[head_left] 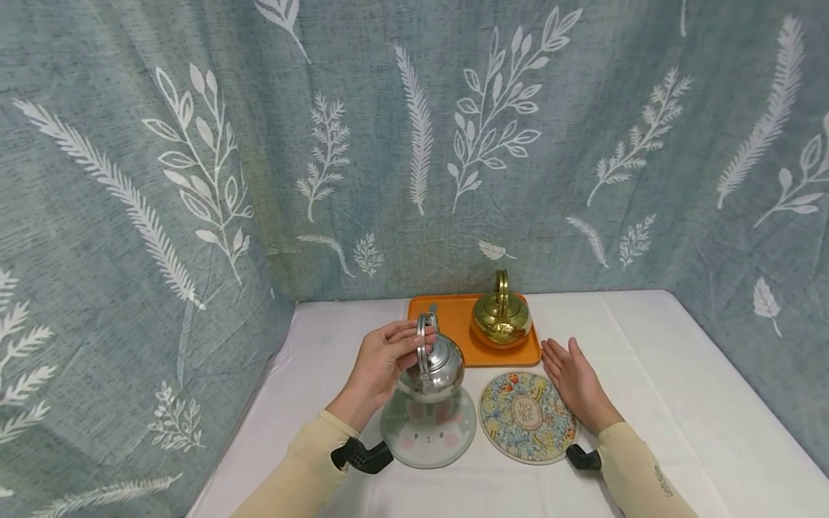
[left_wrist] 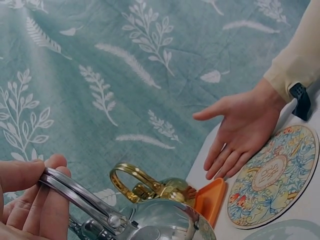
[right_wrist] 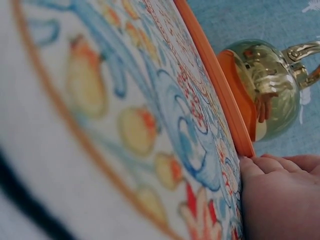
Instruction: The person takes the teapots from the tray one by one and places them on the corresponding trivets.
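My left hand (head_left: 382, 363) grips the upright handle of a silver teapot (head_left: 440, 370). In the left wrist view its thumb and fingers (left_wrist: 47, 205) pinch that metal handle. The silver teapot is over the back part of a green round mat (head_left: 429, 439) with a rabbit face; whether it touches the mat I cannot tell. My right hand (head_left: 576, 381) lies with straight fingers beside the patterned round mat (head_left: 499, 450), holding nothing. Its fingertips are close to the front right corner of an orange tray (head_left: 453, 316). On that tray stands a gold teapot (head_left: 495, 324).
A white cloth (head_left: 680, 403) covers the table. Blue-green curtains (head_left: 388, 144) with white leaf prints hang behind the table and along both sides. The orange tray is near the back edge, with the two mats side by side in front.
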`<state>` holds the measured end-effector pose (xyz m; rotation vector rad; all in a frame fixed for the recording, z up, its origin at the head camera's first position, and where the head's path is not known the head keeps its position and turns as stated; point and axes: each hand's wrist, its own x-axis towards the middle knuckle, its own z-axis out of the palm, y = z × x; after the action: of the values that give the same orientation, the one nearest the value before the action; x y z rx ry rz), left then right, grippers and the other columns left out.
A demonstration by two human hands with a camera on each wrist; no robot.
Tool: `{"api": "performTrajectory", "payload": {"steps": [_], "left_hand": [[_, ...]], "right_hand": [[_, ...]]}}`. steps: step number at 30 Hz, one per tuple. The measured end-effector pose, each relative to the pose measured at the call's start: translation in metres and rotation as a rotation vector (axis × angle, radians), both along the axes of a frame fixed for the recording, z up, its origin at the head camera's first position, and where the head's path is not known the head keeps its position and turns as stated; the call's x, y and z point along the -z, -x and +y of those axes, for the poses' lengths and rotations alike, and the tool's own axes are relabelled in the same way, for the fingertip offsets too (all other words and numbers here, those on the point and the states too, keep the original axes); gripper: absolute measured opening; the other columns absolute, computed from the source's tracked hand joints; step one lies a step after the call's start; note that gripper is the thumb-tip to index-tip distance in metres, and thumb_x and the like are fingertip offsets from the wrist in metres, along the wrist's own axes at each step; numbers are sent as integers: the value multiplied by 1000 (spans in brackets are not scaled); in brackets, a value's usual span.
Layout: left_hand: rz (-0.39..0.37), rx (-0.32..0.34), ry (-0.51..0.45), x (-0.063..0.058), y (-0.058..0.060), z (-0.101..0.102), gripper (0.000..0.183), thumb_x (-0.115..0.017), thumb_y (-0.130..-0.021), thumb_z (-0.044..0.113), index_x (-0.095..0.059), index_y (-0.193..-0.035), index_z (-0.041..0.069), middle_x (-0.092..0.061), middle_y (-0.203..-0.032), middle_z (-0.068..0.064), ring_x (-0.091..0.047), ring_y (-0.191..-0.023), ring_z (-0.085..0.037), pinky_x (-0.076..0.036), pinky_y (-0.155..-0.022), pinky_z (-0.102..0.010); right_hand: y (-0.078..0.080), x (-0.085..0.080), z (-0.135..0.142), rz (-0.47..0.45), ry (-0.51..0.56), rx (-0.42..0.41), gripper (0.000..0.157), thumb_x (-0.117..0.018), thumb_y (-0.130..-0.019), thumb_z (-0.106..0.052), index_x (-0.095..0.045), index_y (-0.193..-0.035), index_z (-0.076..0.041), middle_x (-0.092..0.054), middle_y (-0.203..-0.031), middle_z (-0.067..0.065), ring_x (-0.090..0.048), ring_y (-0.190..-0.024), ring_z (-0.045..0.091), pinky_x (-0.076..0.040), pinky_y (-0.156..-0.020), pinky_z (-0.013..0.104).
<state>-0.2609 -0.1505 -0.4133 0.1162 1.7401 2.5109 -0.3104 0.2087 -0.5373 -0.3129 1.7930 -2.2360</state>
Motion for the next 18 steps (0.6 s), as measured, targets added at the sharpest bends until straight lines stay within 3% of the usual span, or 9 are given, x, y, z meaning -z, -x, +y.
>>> {"api": "performTrajectory", "payload": {"steps": [18], "left_hand": [[10, 11, -12, 5, -8, -3, 38, -62, -105, -12, -53, -141, -17, -77, -119, -20, -79, -101, -20, -65, -90, -31]], "right_hand": [[-2, 0, -1, 6, 0, 9, 96, -15, -112, -70, 14, -169, 3, 11, -179, 19, 7, -165, 34, 0, -134, 44]]}}
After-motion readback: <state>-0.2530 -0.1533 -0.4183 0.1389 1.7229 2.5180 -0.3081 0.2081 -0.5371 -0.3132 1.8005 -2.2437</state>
